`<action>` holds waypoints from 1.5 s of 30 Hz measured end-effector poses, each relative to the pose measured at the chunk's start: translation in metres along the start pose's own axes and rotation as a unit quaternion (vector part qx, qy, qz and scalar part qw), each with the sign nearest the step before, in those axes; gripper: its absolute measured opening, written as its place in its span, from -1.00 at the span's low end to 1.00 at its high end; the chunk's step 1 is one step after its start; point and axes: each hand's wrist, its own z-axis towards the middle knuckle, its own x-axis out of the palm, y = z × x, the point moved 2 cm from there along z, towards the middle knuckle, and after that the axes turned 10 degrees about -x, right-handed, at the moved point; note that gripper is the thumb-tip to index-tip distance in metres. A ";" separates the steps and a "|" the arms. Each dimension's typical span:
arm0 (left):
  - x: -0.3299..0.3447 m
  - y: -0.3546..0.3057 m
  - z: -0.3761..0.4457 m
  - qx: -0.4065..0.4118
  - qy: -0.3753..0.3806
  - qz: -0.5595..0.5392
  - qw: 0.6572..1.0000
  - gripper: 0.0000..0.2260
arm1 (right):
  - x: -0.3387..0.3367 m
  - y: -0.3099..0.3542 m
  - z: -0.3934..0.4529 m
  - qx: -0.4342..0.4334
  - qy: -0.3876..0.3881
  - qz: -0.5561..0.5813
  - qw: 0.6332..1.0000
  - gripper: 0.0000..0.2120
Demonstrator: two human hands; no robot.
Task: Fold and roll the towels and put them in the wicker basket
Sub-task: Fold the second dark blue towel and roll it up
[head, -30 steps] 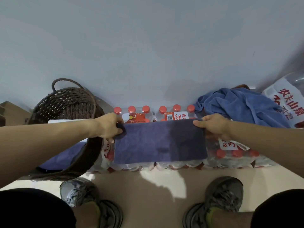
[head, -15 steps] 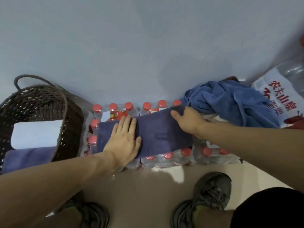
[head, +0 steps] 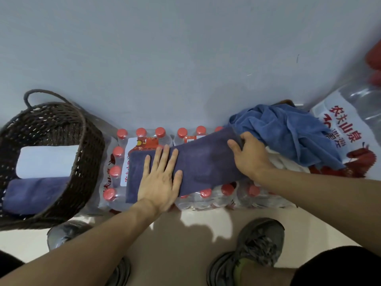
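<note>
Dark purple folded towel (head: 198,162): long strip, lies flat across the shrink-wrapped packs of red-capped water bottles (head: 142,141), under both hands.

Left hand (head: 159,178): palm down, fingers straight and slightly spread, presses on the strip near its left end.

Right hand (head: 249,156): at the strip's right end, fingers curled over the far edge of the cloth, thumb on top; it grips that end.

Wicker basket (head: 86,157): dark brown, loop handle on its far side, stands on the floor just left of the left hand, touching the bottle packs. Inside: one white rolled towel (head: 46,161) on the far side, one dark purple rolled towel (head: 33,193) on the near side, side by side.

Blue towel (head: 288,131): crumpled, unfolded heap just right of and beyond the right hand.

Large water jug (head: 350,124): white label with red characters, right of the blue heap.

Grey sneakers (head: 257,244): on the pale floor, below the hands.
</note>
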 end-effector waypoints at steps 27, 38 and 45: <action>-0.061 -0.016 -0.003 -0.270 0.137 -0.710 0.636 -0.70 | 0.043 0.097 -0.017 -0.076 0.129 0.120 0.981 -0.85; -0.046 0.025 -0.006 -0.306 0.113 -0.646 0.690 -0.82 | 0.083 0.131 -0.025 -0.100 0.356 0.035 0.928 -0.71; -0.038 0.035 0.003 -0.289 0.112 -0.521 0.796 -0.81 | 0.075 0.105 -0.009 -0.302 0.294 -0.140 0.896 -0.56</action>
